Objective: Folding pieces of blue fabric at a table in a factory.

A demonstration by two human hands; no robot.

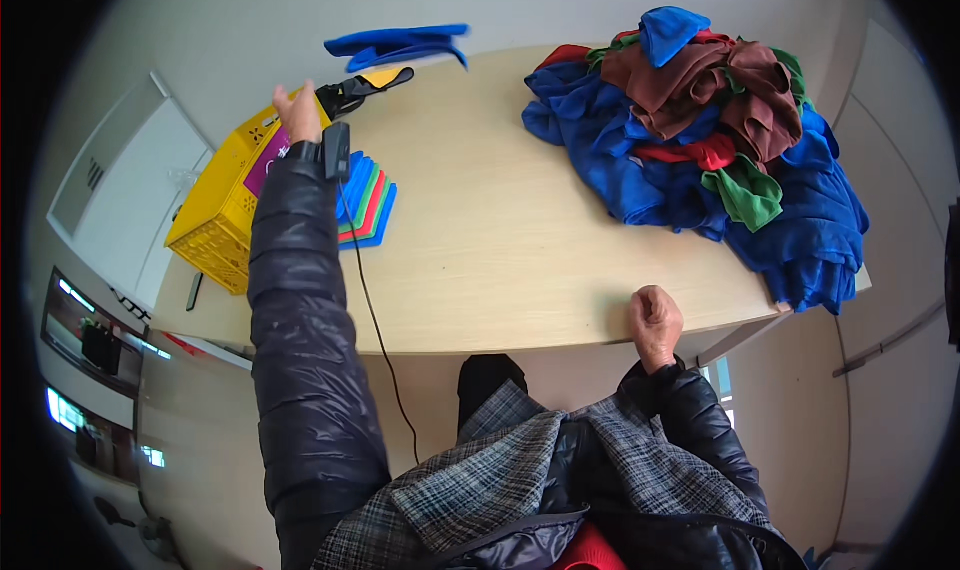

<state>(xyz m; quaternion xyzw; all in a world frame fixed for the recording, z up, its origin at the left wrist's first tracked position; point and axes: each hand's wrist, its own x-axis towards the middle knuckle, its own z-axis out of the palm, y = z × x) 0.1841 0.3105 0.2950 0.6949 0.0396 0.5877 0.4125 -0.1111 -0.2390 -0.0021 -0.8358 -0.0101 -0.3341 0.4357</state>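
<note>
My left hand [298, 115] is stretched out to the far left beside the yellow crate [215, 205], fingers apart and holding nothing. To the right of it and farther off, a folded blue cloth [400, 42] appears in the air, slightly blurred and apart from the hand. Under my left forearm's right side lies a neat stack of folded cloths [372, 205] in blue, green and red. My right hand [655, 322] rests closed in a fist at the table's near edge, with nothing seen in it.
A large heap of crumpled blue, brown, red and green cloths [690, 135] covers the table's right side. A black and yellow item [365, 88] lies behind the crate. From a dark box [338, 152] at my left wrist, a cable runs across the pale wooden table [480, 270].
</note>
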